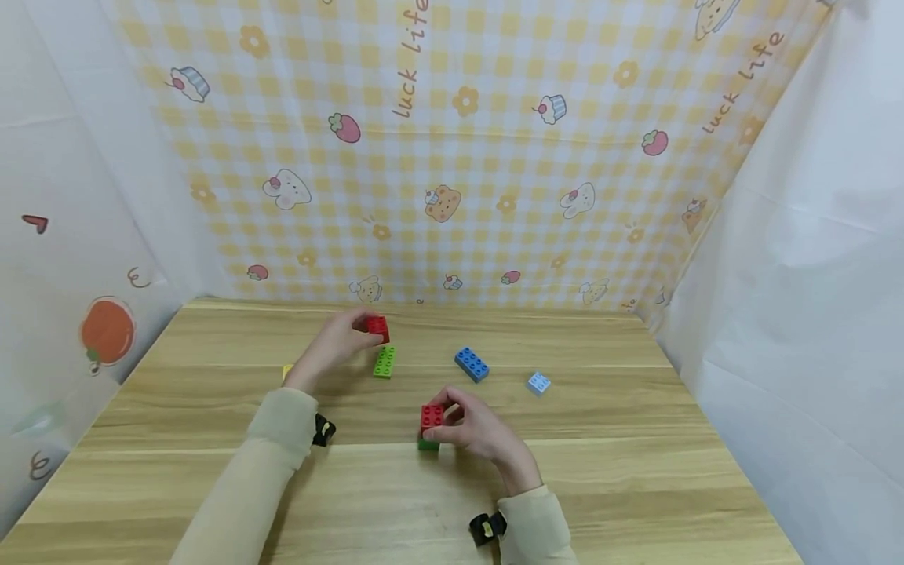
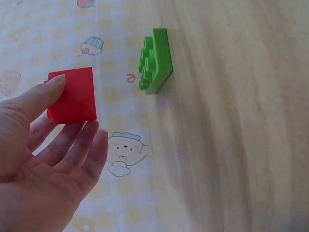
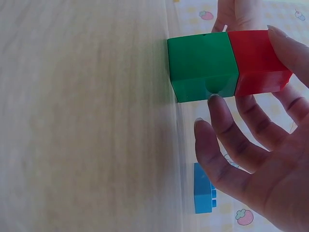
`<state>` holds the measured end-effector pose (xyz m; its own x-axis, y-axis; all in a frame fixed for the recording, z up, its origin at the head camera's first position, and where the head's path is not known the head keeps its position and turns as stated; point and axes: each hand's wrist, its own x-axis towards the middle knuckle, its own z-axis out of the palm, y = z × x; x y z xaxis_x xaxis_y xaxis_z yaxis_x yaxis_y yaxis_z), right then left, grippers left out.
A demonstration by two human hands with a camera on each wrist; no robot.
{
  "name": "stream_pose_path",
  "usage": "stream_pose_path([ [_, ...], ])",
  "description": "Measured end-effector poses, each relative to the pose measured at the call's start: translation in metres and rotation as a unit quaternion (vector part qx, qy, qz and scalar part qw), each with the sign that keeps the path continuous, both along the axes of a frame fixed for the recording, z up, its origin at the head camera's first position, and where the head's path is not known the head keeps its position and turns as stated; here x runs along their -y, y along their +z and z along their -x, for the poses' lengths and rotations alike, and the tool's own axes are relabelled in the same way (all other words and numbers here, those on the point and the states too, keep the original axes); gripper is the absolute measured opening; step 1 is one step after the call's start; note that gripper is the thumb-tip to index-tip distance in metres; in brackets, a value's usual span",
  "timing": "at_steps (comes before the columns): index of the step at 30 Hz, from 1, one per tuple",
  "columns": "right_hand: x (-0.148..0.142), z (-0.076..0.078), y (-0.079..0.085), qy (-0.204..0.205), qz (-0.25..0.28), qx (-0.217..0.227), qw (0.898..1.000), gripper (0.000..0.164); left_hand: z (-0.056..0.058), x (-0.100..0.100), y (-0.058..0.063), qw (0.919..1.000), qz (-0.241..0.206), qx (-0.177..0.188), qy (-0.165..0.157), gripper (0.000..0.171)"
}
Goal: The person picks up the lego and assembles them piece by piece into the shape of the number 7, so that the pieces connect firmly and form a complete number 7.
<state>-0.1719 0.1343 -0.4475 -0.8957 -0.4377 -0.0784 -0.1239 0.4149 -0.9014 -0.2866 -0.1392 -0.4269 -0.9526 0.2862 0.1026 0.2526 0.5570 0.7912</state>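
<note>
My left hand [image 1: 339, 341] pinches a red toy brick [image 1: 378, 329] between thumb and fingertips, toward the back of the table. In the left wrist view that red brick [image 2: 75, 96] is held up, its studs facing away toward the left. A flat light-green brick [image 1: 384, 362] lies just in front of it on the table. Nearer to me, my right hand [image 1: 473, 428] holds a second red brick [image 1: 432, 416], stacked on a dark green brick [image 1: 428, 445]. The right wrist view shows the thumb on the red brick [image 3: 258, 63] and a fingertip at the green brick [image 3: 203, 67].
A blue brick [image 1: 472, 364] lies right of the light-green one, and a small light-blue brick [image 1: 539, 383] farther right. A yellow piece [image 1: 286, 371] is mostly hidden behind the left wrist. A checked cloth [image 1: 452, 157] hangs behind the wooden table [image 1: 636, 471].
</note>
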Motion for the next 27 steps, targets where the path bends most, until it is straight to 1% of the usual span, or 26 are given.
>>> stream_pose_path([
  [6,0.0,-0.001,0.002,-0.002,-0.001,0.001,1.0,0.027,-0.006,-0.005,-0.003,0.9999,0.006,-0.009,-0.013,0.039],
  [10,0.0,-0.003,0.004,-0.002,0.0,0.004,1.0,0.028,-0.01,-0.007,-0.004,0.9995,0.007,-0.024,-0.017,0.04],
  [13,0.001,-0.003,0.005,-0.002,0.001,0.007,1.0,0.028,-0.014,-0.008,-0.002,0.9992,0.006,-0.035,-0.02,0.041],
  [19,0.001,-0.002,0.003,-0.002,-0.003,0.007,1.0,0.027,-0.027,-0.012,0.003,0.9985,0.005,-0.047,-0.027,0.04],
  [27,0.0,-0.001,0.002,-0.004,-0.006,0.009,1.0,0.028,-0.039,-0.019,0.006,0.9977,-0.004,-0.052,-0.042,0.043],
])
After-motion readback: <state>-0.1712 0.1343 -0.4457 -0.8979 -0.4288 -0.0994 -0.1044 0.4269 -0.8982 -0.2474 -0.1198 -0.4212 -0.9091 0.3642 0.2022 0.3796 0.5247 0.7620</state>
